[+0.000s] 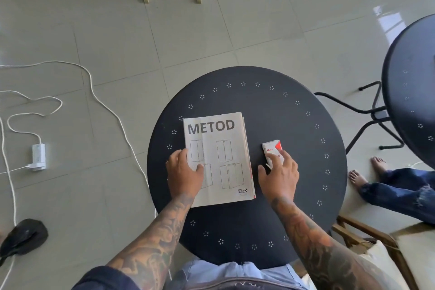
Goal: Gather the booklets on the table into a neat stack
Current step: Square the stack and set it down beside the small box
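Two piles on the round table, not yet one stack.
With my left hand flat, fingers spread on the METOD booklet, my right hand loosely cups the small red-and-white booklet beside it; it could skid or fan open.

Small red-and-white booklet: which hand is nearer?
Right. The right hand has its fingers on the small booklet. The left hand rests on the METOD booklet's left edge, well to the small booklet's left.
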